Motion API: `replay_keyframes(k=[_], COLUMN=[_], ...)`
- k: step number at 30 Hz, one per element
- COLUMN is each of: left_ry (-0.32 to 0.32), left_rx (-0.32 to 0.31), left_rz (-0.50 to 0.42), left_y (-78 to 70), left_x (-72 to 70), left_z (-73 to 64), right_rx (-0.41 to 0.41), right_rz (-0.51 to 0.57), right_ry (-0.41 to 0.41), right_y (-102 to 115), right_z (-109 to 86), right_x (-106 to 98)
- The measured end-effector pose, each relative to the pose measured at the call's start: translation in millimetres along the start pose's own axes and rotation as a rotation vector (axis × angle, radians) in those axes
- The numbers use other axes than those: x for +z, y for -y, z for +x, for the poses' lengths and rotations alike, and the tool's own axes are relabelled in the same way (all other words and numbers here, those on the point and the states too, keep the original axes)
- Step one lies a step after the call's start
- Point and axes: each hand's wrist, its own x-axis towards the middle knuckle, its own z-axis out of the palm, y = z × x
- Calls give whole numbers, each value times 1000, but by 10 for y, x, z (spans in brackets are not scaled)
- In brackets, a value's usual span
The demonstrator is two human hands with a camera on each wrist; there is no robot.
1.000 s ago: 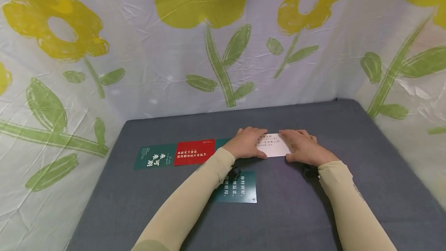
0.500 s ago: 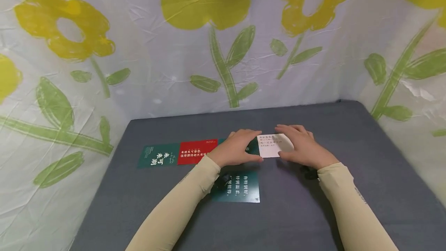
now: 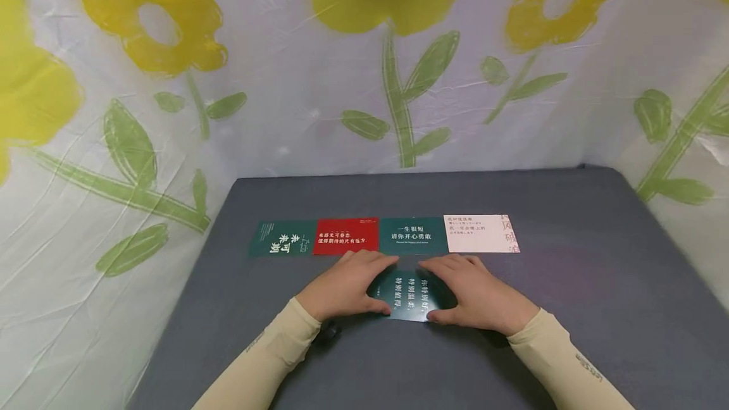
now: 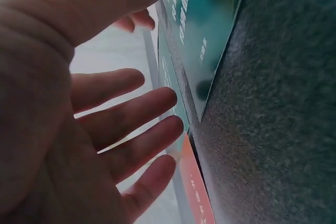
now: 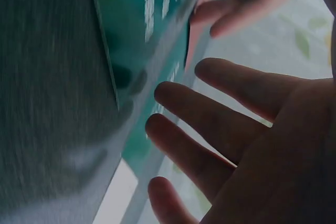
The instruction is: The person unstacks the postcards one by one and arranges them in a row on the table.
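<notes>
A green card point(image 3: 407, 296) with white vertical writing lies near the middle of the table, between my two hands. At its left end is my left hand point(image 3: 355, 283), thumb by the near edge and fingers by the far edge. My right hand point(image 3: 469, 293) stands the same way over its right end. In the left wrist view the left fingers point(image 4: 136, 114) are spread and apart from the card. The right fingers point(image 5: 205, 129), too, are spaced out and only slightly bent in the right wrist view.
Behind the hands a row of cards runs left to right: a green card point(image 3: 281, 237), a red card point(image 3: 345, 231), another green card point(image 3: 414, 231) and a white card point(image 3: 481, 229). They lie on a grey cloth-covered table point(image 3: 541, 359). A flowered curtain point(image 3: 296, 81) hangs behind it.
Both hands have let go of the white card at the row's right end and moved nearer and to the left, to the single green card. The head view has shifted right.
</notes>
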Motion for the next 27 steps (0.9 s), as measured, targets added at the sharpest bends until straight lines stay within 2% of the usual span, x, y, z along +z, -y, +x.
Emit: replay_keyframes(k=[3, 9, 21, 27], left_ry=[30, 75, 72, 47], left_rx=[9, -24, -71, -40], left_rz=[7, -17, -14, 17], left_y=[-8, 0, -32, -47], left_x=[-8, -24, -21, -23], left_z=[-10, -45, -28, 4], right_rx=[3, 6, -18, 1], right_rz=[25, 5, -106, -101], right_ry=[15, 19, -17, -16], right_y=[30, 40, 137, 144], right_z=[-25, 11, 43, 64], right_x=[63, 146, 203, 198])
